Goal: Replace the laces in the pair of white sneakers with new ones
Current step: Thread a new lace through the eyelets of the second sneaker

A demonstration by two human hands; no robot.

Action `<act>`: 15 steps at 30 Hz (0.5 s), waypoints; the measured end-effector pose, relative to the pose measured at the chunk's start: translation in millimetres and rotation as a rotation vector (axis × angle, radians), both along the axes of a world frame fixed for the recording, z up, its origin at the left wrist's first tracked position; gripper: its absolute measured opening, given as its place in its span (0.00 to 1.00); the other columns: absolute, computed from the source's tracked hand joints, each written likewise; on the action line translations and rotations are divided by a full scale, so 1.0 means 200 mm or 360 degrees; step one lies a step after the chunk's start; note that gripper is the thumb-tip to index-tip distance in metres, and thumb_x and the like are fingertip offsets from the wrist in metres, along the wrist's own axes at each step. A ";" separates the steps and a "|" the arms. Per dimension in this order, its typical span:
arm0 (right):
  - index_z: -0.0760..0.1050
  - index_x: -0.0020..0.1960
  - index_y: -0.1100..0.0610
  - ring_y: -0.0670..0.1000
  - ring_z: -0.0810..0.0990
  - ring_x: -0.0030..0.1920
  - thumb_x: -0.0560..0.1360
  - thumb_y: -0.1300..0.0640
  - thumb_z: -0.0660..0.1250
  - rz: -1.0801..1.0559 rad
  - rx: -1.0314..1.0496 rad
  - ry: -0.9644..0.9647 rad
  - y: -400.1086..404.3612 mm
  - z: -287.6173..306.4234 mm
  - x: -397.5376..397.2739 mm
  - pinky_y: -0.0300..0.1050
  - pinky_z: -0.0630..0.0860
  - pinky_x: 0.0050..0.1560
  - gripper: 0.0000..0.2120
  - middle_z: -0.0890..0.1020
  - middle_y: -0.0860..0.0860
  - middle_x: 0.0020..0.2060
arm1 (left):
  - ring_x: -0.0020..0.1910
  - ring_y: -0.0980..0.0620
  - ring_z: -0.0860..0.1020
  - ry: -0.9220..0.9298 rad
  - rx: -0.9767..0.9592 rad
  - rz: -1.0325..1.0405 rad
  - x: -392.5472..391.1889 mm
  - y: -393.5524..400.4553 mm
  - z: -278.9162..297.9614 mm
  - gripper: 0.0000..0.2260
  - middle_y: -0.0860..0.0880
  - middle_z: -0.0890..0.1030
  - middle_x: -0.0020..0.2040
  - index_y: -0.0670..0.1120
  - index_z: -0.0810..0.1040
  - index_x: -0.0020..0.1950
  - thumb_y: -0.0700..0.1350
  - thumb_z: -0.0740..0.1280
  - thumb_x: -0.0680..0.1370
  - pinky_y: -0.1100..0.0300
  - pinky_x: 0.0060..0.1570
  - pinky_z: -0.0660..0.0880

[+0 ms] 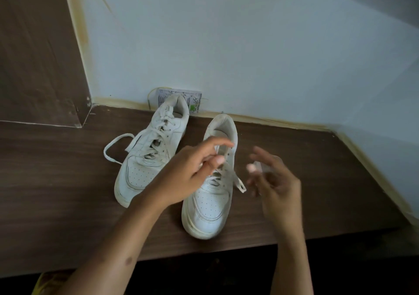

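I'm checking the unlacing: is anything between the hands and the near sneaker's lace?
Nothing visible. The left hand already pinches the lace over the right sneaker; the blurred right hand is just beside it.

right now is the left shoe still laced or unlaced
Laced, but untied: the lace crisscrosses the left shoe, with a loose end looping onto the table.

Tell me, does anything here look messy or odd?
The left shoe has its lace undone, looping loose over the table. The right shoe looks half unlaced, one end hanging over its side.
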State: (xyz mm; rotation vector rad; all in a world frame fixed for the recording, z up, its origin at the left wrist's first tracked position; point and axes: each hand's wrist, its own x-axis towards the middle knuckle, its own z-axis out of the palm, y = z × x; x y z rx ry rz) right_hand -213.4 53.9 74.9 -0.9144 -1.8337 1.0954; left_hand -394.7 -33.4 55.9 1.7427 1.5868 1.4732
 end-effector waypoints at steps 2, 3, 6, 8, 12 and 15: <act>0.77 0.65 0.53 0.49 0.83 0.38 0.75 0.62 0.70 0.0427 -0.0166 0.0051 -0.03 0.00 -0.07 0.40 0.77 0.36 0.18 0.85 0.50 0.52 | 0.38 0.47 0.79 0.0090 0.0000 -0.0059 0.02 0.02 0.00 0.14 0.49 0.79 0.38 0.54 0.71 0.69 0.49 0.59 0.84 0.48 0.42 0.77; 0.78 0.63 0.55 0.51 0.84 0.40 0.75 0.63 0.70 0.0519 -0.0179 0.0050 -0.05 -0.01 -0.10 0.41 0.79 0.39 0.17 0.85 0.51 0.50 | 0.38 0.50 0.80 0.0126 0.0018 -0.0062 0.03 0.02 0.00 0.14 0.53 0.79 0.38 0.52 0.71 0.69 0.47 0.60 0.84 0.51 0.42 0.77; 0.83 0.53 0.55 0.49 0.84 0.43 0.74 0.64 0.71 0.0470 -0.0090 0.0019 -0.05 -0.05 -0.12 0.37 0.78 0.44 0.09 0.85 0.51 0.43 | 0.37 0.52 0.78 0.0241 0.0089 0.0016 0.01 0.02 -0.01 0.13 0.54 0.76 0.35 0.51 0.73 0.68 0.48 0.61 0.83 0.54 0.41 0.75; 0.83 0.49 0.54 0.49 0.84 0.44 0.74 0.63 0.71 0.0361 0.0025 -0.0018 -0.03 -0.06 -0.10 0.38 0.77 0.44 0.07 0.84 0.51 0.43 | 0.39 0.54 0.77 0.0312 0.0064 0.0090 -0.03 0.02 -0.03 0.14 0.56 0.75 0.35 0.53 0.73 0.68 0.51 0.60 0.83 0.55 0.46 0.74; 0.76 0.63 0.55 0.53 0.83 0.44 0.76 0.61 0.70 0.0416 -0.0083 0.0066 -0.05 -0.06 -0.11 0.44 0.80 0.45 0.16 0.84 0.55 0.48 | 0.44 0.57 0.76 0.0394 0.0058 0.0135 -0.03 0.01 -0.04 0.14 0.59 0.75 0.37 0.56 0.72 0.68 0.53 0.61 0.83 0.58 0.53 0.70; 0.80 0.58 0.56 0.48 0.84 0.41 0.75 0.63 0.70 0.0472 -0.0060 -0.0005 -0.07 -0.05 -0.15 0.39 0.78 0.42 0.12 0.86 0.51 0.44 | 0.48 0.60 0.76 0.0438 0.0074 0.0160 -0.02 0.01 -0.04 0.13 0.62 0.77 0.39 0.56 0.73 0.66 0.54 0.60 0.83 0.60 0.60 0.67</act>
